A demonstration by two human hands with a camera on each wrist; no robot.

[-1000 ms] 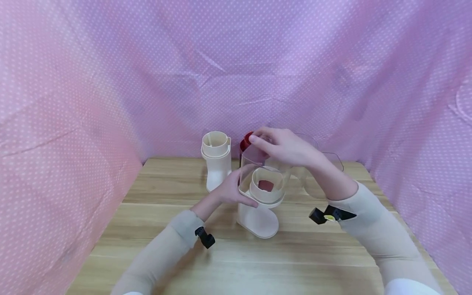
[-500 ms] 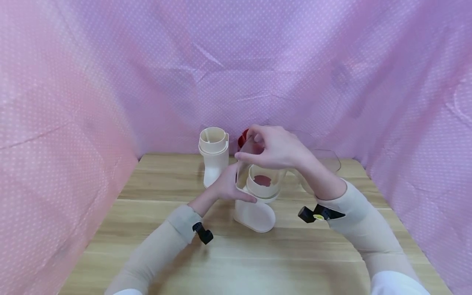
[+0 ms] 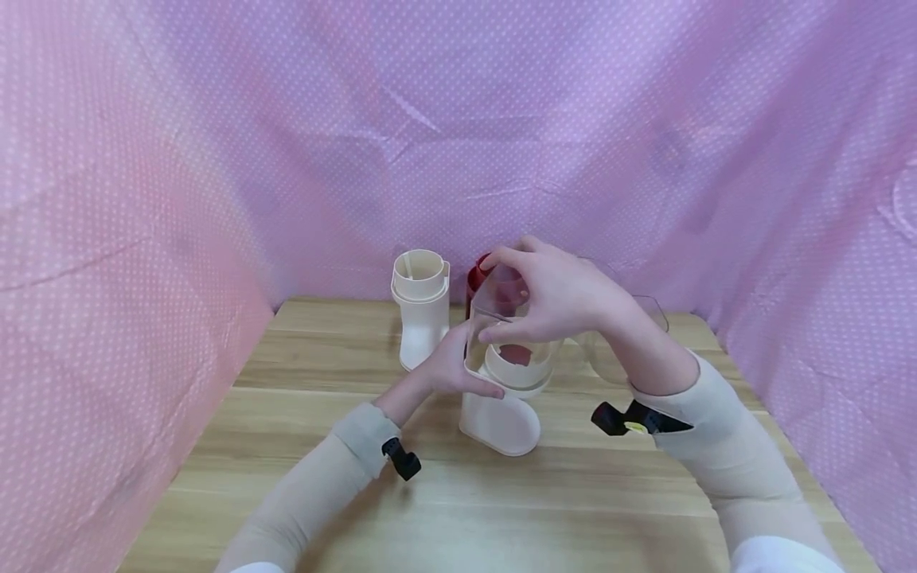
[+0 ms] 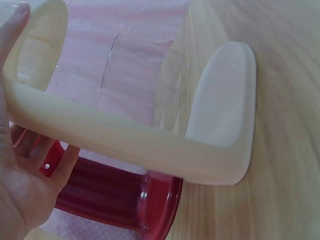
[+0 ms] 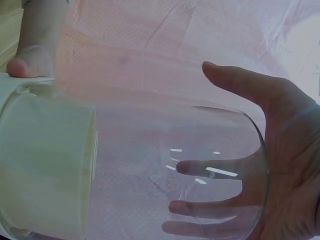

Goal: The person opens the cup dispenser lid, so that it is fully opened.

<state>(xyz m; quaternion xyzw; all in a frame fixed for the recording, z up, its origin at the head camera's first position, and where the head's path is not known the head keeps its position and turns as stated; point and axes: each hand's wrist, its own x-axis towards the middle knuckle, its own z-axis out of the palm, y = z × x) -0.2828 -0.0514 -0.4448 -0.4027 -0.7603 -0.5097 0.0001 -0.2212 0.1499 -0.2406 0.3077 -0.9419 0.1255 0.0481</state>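
A cream stand (image 3: 501,426) with a flat oval foot, an upright and a round collar stands near the table's middle. My left hand (image 3: 451,366) grips it just under the collar; in the left wrist view its upright (image 4: 125,130) runs past the palm. Over the collar sits a clear cylinder (image 5: 135,150), open at its upper end. My right hand (image 3: 562,294) is spread at that upper end. In the right wrist view, straight fingers (image 5: 215,167) show through the clear wall, and the thumb (image 5: 235,82) stands apart from it. Whether these fingers touch the wall I cannot tell.
A second cream stand (image 3: 421,318) stands behind, to the left. Behind the clear cylinder is a glossy red stand (image 4: 107,190), partly hidden. Another clear container (image 4: 135,80) lies at the back right, behind my right forearm. Pink dotted cloth (image 3: 458,175) surrounds the wooden table (image 3: 458,517).
My right hand's thumb has spread downward, away from the fingers, in front of the clear cylinder. My left hand keeps its grip on the cream stand, which stays in place.
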